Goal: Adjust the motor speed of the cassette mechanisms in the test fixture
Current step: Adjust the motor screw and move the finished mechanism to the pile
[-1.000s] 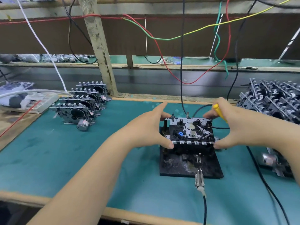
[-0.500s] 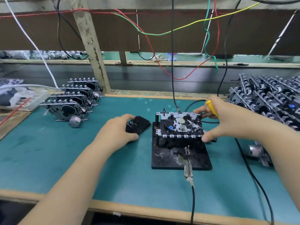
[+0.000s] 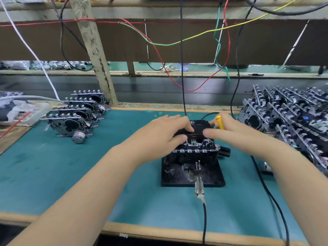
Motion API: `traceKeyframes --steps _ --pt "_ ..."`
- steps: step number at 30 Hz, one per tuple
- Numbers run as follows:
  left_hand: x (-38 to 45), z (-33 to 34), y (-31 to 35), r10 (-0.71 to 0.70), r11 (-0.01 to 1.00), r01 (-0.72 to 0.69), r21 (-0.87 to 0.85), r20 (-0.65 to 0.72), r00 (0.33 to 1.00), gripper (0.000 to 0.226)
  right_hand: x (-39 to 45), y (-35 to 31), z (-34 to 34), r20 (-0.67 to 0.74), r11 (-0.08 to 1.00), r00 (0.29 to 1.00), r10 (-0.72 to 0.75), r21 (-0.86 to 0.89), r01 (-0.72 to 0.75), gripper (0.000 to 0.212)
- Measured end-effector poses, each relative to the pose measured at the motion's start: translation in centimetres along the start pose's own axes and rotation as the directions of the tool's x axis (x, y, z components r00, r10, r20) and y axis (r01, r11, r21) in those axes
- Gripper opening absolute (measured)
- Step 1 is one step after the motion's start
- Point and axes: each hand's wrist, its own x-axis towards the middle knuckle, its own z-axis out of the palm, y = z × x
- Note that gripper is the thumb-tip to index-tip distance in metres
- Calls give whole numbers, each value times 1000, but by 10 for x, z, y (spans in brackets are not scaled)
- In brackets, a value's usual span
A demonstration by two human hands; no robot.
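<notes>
A cassette mechanism (image 3: 195,148) sits in the black test fixture (image 3: 177,176) at the middle of the green mat. A black cassette (image 3: 199,127) lies on top of the mechanism. My left hand (image 3: 163,134) grips the cassette's left side, fingers over its top and thumb at its near edge. My right hand (image 3: 236,132) holds a yellow-handled screwdriver (image 3: 220,122) tucked against the palm, while its forefinger reaches to the cassette's right near edge. The screwdriver's tip is hidden.
Several finished mechanisms (image 3: 76,114) stand in a row at the left. A dense pile of mechanisms (image 3: 291,114) fills the right side. A metal clip on a black cable (image 3: 199,187) lies at the fixture's front edge. Wires hang overhead; a wooden post (image 3: 95,50) rises behind.
My left hand picked up the black cassette from the mat left of the fixture and brought it onto the mechanism. My right hand's forefinger moved to the cassette's right edge.
</notes>
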Motion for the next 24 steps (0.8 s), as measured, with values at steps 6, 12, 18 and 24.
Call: traceKeyframes --steps 6,12,18,24 --pt "-2 9 -1 0 998 -2 -69 -28 1000 32 15 8 30 -255 970 965 66 242 -2 23" --pt "-2 16 -6 -10 988 0 -154 -62 998 29 21 14 33 -240 887 962 128 462 -2 31" --pt "-6 6 -4 11 994 -11 -105 -6 1000 58 23 17 34 -252 870 959 127 492 14 33" --pt "-1 3 -2 -2 1000 1 -29 -11 1000 46 20 20 39 -292 873 951 102 485 55 29"
